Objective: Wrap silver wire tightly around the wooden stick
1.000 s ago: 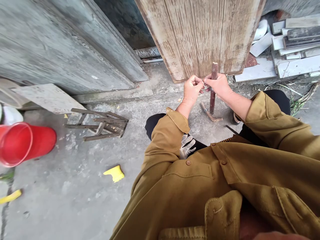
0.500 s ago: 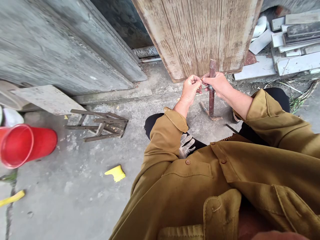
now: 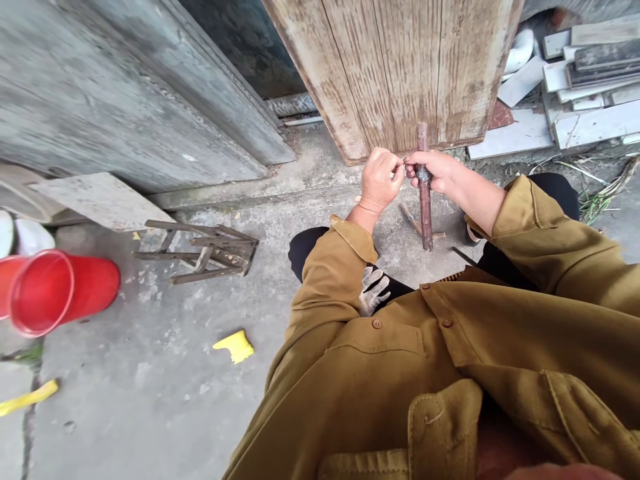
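My right hand (image 3: 439,171) is wrapped round a reddish-brown wooden stick (image 3: 425,212), which stands roughly upright in front of me. A greyish band of thin wire (image 3: 423,175) is wound round the stick at the height of my fingers. Just to the left, my left hand (image 3: 381,179) is closed in a pinch, its fingertips almost touching those of my right. The thin wire's end seems to be in that pinch, mostly hidden by the fingers. Behind the stick's lower end, an angled wooden piece (image 3: 411,220) lies on the concrete.
A wooden panel (image 3: 407,73) leans ahead. Stacked tiles and boards (image 3: 595,93) lie to the right. At left are a small wooden frame (image 3: 215,250), a red bucket (image 3: 95,287) and a yellow scrap (image 3: 239,347). A pale glove (image 3: 373,291) lies by my leg.
My left hand has turned over, so its back now faces up. My right hand's grip on the stick has shifted, and the stick has tilted slightly, its lower end nearer me.
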`<action>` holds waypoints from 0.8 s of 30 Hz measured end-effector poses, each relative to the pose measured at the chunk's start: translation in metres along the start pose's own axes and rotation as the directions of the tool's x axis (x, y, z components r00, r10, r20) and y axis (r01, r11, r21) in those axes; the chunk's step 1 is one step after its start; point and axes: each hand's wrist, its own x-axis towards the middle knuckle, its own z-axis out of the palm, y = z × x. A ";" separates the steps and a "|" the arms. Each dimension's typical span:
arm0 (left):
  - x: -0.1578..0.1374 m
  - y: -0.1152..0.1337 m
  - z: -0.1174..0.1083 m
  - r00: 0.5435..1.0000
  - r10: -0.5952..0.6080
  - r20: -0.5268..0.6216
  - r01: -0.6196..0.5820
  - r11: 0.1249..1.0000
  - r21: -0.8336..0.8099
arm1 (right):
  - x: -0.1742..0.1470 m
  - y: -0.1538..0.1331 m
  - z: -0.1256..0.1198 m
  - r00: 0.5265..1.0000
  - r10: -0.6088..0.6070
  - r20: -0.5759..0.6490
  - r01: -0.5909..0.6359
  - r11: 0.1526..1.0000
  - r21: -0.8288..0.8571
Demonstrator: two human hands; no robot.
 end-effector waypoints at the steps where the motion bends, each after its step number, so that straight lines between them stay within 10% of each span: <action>1: 0.000 -0.002 -0.003 0.998 0.042 0.039 -0.043 0.999 0.020 | 0.001 -0.001 -0.002 0.999 0.042 0.027 -0.043 0.999 0.006; 24: 0.008 -0.001 -0.017 0.933 0.129 0.337 -0.103 0.990 -0.094 | 0.009 0.002 -0.024 0.999 -0.006 0.047 0.027 0.885 -0.465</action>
